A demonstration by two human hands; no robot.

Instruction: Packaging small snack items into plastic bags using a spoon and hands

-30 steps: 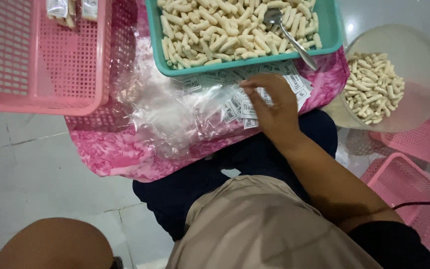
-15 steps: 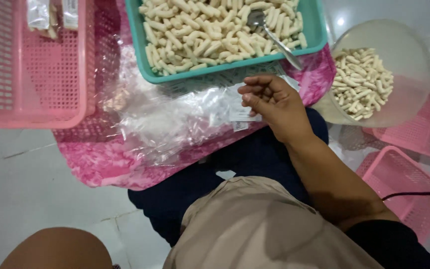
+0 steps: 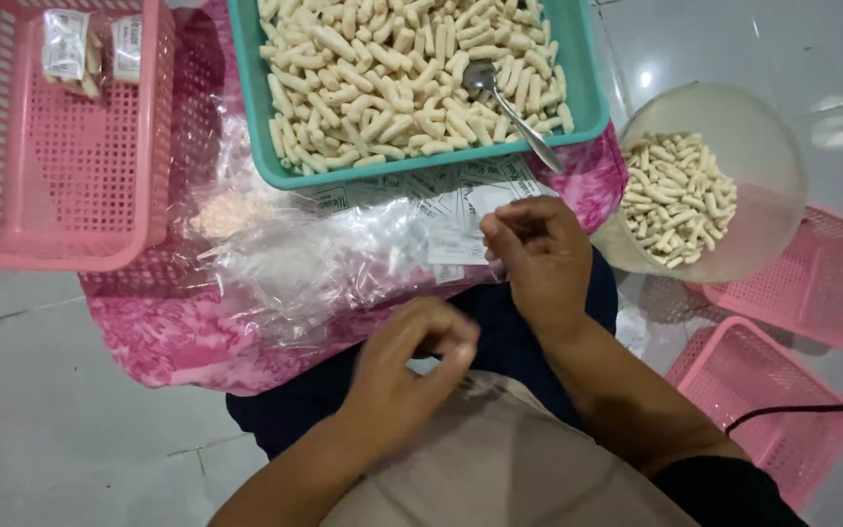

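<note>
My right hand (image 3: 539, 259) rests at the edge of a pile of small clear plastic bags (image 3: 343, 254) with white printed labels, its fingers curled and pinching one bag. My left hand (image 3: 412, 366) hovers over my lap just below the pile, blurred, with fingertips drawn towards the thumb; whether it holds anything is unclear. Beyond the bags stands a teal tray (image 3: 412, 171) full of pale snack sticks (image 3: 382, 78), with a metal spoon (image 3: 514, 112) lying in it.
A clear bowl (image 3: 782, 195) with more sticks sits at the right. A big pink basket (image 3: 60, 205) at the left holds two filled packets (image 3: 70, 49). Two smaller pink baskets (image 3: 812, 283) (image 3: 763, 400) lie on the tiled floor. A pink cloth (image 3: 178, 332) covers my lap.
My left hand has come into view from below, up towards the bags. My right hand stayed at the pile, its fingers curling tighter on a bag.
</note>
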